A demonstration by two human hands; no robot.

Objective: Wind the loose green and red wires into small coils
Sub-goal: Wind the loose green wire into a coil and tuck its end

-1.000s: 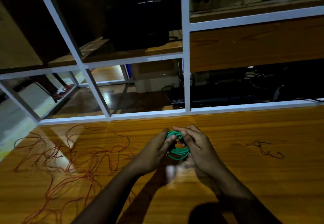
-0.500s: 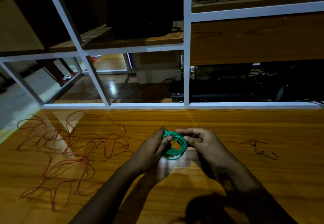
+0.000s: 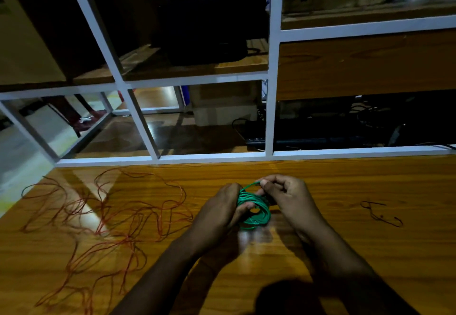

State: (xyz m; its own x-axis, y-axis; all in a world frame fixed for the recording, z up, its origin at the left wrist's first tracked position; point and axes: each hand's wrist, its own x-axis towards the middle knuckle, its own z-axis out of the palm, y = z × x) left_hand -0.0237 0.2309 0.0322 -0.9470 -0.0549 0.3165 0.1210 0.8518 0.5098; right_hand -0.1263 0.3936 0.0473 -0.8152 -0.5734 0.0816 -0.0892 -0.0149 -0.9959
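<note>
Gripping the green wire coil (image 3: 254,209), left hand (image 3: 222,212) hiding its near side, right hand (image 3: 288,197) pinching a loop, red wire (image 3: 103,216) tangled toward the table's (image 3: 357,253) left edge, partly cut off.

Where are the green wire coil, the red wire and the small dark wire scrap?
green wire coil (image 3: 255,209), head view, lower loops.
red wire (image 3: 118,218), head view, tangle's middle.
dark wire scrap (image 3: 381,213), head view, its middle.

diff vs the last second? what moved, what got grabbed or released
The right hand has drawn up and away from the green coil, pinching a strand of green wire taut above it; a second ago its fingers were curled over the coil. The left hand keeps its grip on the coil. Nothing let go. The loose red wire and the small dark wire lie unchanged on the table.
</note>
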